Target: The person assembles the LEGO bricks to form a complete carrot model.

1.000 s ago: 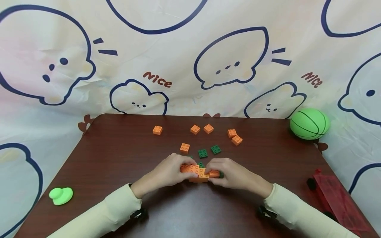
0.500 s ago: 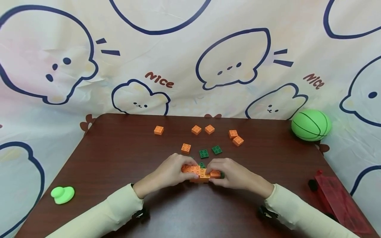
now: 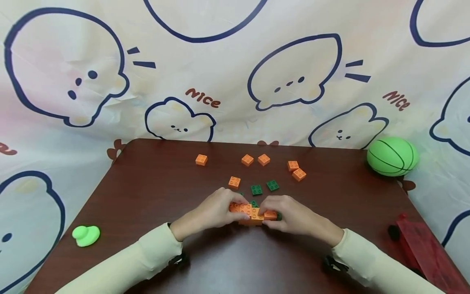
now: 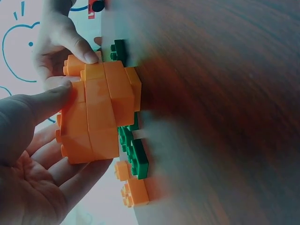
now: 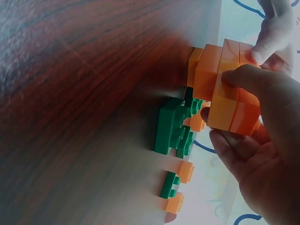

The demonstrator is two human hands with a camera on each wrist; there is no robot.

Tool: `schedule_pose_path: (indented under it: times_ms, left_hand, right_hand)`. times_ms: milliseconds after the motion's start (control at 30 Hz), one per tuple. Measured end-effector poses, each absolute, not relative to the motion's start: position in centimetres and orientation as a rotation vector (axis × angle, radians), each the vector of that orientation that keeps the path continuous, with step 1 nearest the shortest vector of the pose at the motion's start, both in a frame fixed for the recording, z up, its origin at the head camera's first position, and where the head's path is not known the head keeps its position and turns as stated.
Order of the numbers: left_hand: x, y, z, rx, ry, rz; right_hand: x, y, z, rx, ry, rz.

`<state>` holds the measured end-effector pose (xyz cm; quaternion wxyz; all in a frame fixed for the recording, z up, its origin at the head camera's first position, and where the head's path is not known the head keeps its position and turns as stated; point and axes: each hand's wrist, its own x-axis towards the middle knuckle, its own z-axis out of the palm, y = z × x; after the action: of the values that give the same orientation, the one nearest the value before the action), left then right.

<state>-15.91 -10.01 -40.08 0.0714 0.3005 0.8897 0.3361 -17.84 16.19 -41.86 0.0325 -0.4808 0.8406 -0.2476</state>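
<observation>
Both hands hold one stepped structure of stacked orange toy building blocks [image 3: 251, 222] just in front of the green blocks. My left hand [image 3: 219, 209] grips its left end, the thumb pressed on the near side in the left wrist view. At the other end, my right hand [image 3: 291, 214] pinches the blocks, with its thumb on the near face in the right wrist view. Seen from the left wrist, the structure [image 4: 101, 112] has several layers, wider at the top. A green block [image 5: 167, 125] lies under the right hand. The far side of the structure is mostly hidden.
Behind the hands lie loose green blocks [image 3: 256, 190] and several orange blocks [image 3: 234, 182]. A green ball [image 3: 393, 156] sits at the back right corner. The right edge has a red see-through toy vehicle [image 3: 422, 249]; a light green rounded object [image 3: 86, 235] is at the left.
The whole head view has shifted slightly, so everything appears a little further right. Both hands keep the same grip on the orange blocks, with no other visible change.
</observation>
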Motion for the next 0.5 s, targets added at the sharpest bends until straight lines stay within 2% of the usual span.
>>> schedule_pose_path:
  times_ms: [500]
  left_hand:
    - [-16.24,-10.12,-39.71,0.864,2.641,0.985]
  right_hand:
    - [-18.25,16.18,-41.99,-1.507,2.574,-0.778]
